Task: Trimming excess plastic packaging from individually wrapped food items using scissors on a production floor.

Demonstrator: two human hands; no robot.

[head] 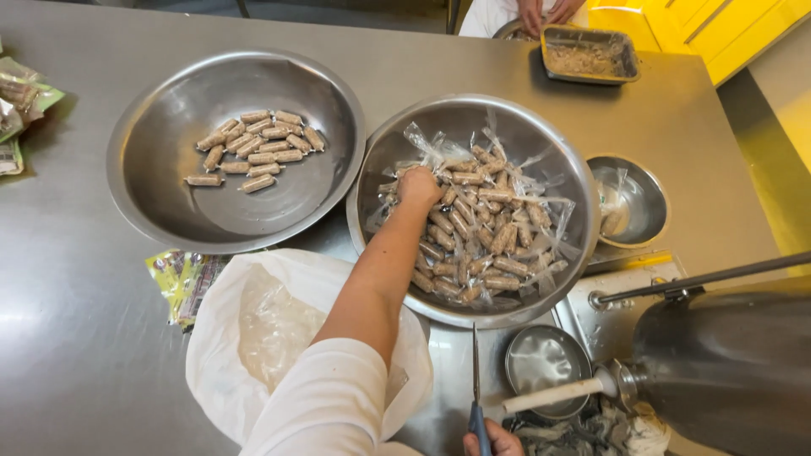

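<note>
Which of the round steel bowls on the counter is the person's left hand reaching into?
The large steel bowl in the middle, heaped with plastic-wrapped brown rolls; the left hand rests on them.

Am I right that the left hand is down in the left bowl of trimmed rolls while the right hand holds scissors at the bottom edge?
Not quite. The head view shows the left hand in the middle bowl, among the plastic-wrapped rolls, not in the left bowl. The right hand does hold scissors at the bottom edge.
</note>
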